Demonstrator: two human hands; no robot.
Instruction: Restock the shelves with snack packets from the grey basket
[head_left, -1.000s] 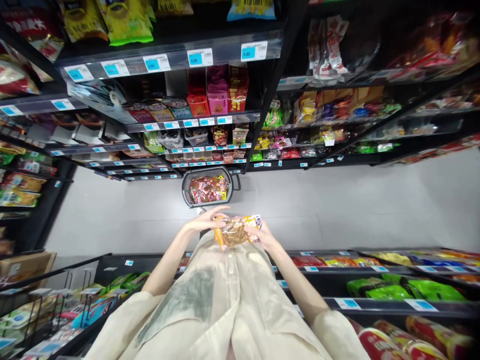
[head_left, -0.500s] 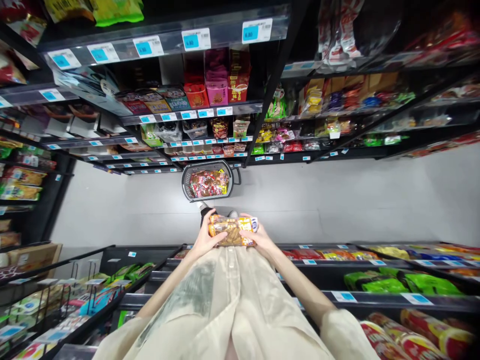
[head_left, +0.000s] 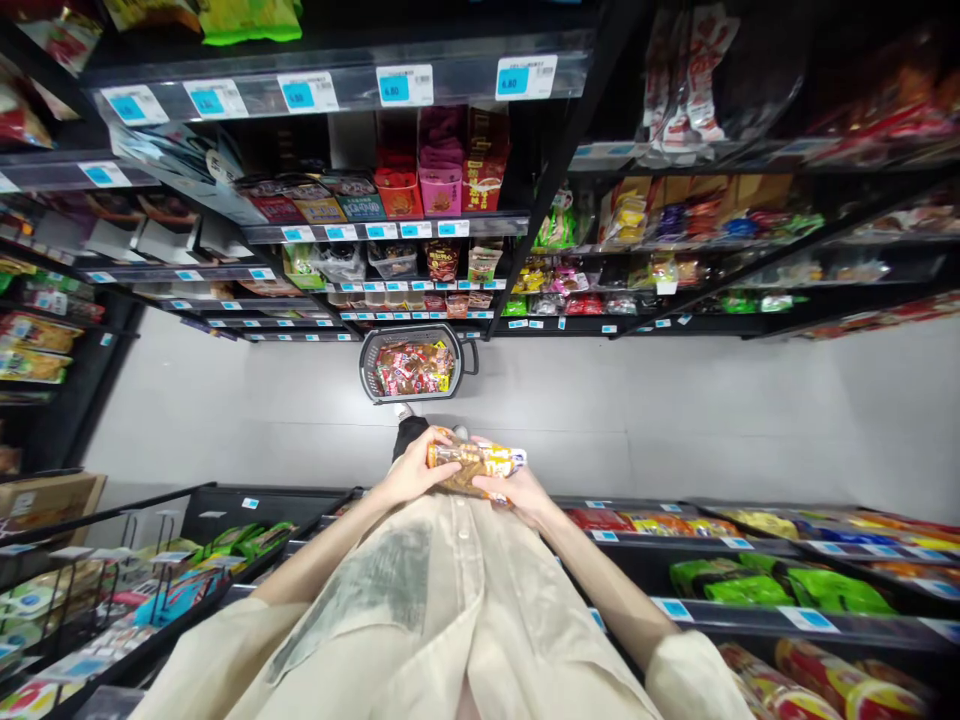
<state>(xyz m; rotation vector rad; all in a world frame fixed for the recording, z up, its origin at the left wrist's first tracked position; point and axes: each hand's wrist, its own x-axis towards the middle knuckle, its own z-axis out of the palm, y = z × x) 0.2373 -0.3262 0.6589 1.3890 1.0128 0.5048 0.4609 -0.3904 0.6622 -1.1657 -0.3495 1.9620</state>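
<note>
A snack packet [head_left: 474, 470] with orange and yellow printing and a see-through brown middle is held in front of my waist, slightly tilted. My left hand [head_left: 421, 468] grips its left end, thumb laid over the front. On the other end my right hand [head_left: 519, 490] is closed, its thumb also across the front and its other fingers mostly hidden behind. Beyond the packet, on the floor by my foot, stands a dark grey shopping basket [head_left: 367, 372] holding several red, brown and yellow snack packets [head_left: 415, 368].
Shelves of packaged snacks with price tags [head_left: 405, 85] rise ahead of me. Behind and beside me are lower shelves with green bags [head_left: 780, 585] and canisters [head_left: 847, 680]. A cardboard box [head_left: 49, 505] is at the left. Grey floor [head_left: 555, 400] runs along the aisle.
The packet has tilted, its right end now lower, and has shifted slightly right in my view. Both hands stay on it; my left fingers have moved further over its top edge.
</note>
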